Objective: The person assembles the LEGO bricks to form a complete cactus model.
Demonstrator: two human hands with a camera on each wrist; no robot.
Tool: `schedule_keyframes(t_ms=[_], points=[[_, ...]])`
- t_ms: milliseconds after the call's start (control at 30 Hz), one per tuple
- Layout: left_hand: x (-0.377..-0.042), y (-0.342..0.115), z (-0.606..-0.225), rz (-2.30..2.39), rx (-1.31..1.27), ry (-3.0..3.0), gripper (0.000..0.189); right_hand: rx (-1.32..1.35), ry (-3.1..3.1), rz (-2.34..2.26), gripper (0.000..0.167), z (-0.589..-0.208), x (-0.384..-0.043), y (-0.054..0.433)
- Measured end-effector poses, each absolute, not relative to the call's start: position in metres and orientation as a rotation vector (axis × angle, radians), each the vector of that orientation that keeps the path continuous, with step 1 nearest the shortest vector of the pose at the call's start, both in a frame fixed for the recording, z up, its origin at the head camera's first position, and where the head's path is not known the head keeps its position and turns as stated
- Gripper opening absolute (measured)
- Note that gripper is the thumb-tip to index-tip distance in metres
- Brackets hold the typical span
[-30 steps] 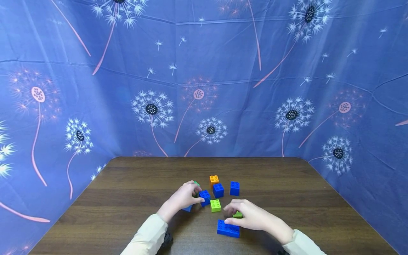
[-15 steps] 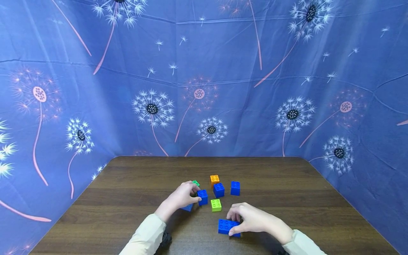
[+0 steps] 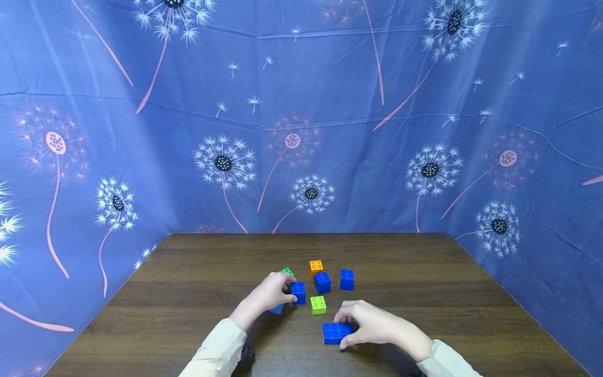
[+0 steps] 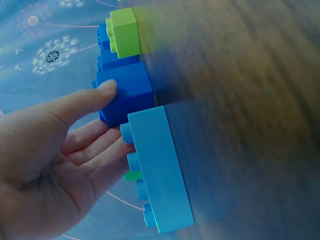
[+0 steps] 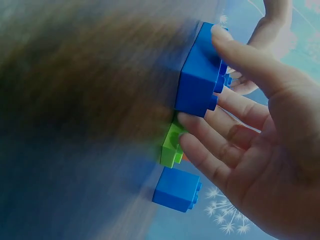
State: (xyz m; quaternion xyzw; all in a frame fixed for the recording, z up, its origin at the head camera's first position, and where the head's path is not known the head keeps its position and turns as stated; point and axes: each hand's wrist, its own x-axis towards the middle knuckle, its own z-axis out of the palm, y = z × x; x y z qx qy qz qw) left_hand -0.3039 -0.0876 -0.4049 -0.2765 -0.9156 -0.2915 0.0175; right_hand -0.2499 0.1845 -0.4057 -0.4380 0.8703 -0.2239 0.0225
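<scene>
Between thumb and fingers, my left hand [image 3: 270, 292] pinches a square blue brick [image 3: 298, 294]; the left wrist view shows the thumb on its side. A long blue brick [image 4: 161, 172] lies nearest the wrist, by those fingers. My right hand [image 3: 372, 322] grips the right end of another long blue brick [image 3: 332, 335], thumb on the near side and fingers behind. A lime brick [image 5: 171, 145] is beside its fingertips in the right wrist view, hidden in the head view. Another lime brick [image 3: 318, 305] sits between the hands.
Farther back stand an orange brick [image 3: 316, 268], a blue brick [image 3: 322, 283] and another blue brick [image 3: 346, 279]. A green brick [image 3: 286, 271] shows behind the left hand. The brown table [image 3: 212, 251] ends at a blue dandelion-print cloth [image 3: 358, 157].
My right thumb has come down to the near side of the long blue brick, and the hand now holds it. My left hand has shifted the square blue brick slightly left.
</scene>
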Motion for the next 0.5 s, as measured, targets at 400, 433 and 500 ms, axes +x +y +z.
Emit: schedule_keyframes(t_ms=[400,433,500], points=[[-0.3009,-0.0905,-0.4073,-1.004,-0.829,-2.863,0.03,-1.321,2.742,-0.656,0.027,-0.407,-0.2534,0.1854],[-0.3003,-0.0907,-0.407,-1.012,-0.835,-2.862,0.03,-1.32,2.744,-0.658,0.027,-0.4068,-0.2536,0.1854],[-0.2994,-0.0908,-0.4065,-1.033,-0.847,-2.858,0.03,-1.326,2.75,-0.66,0.027,-0.4062,-0.254,0.1853]])
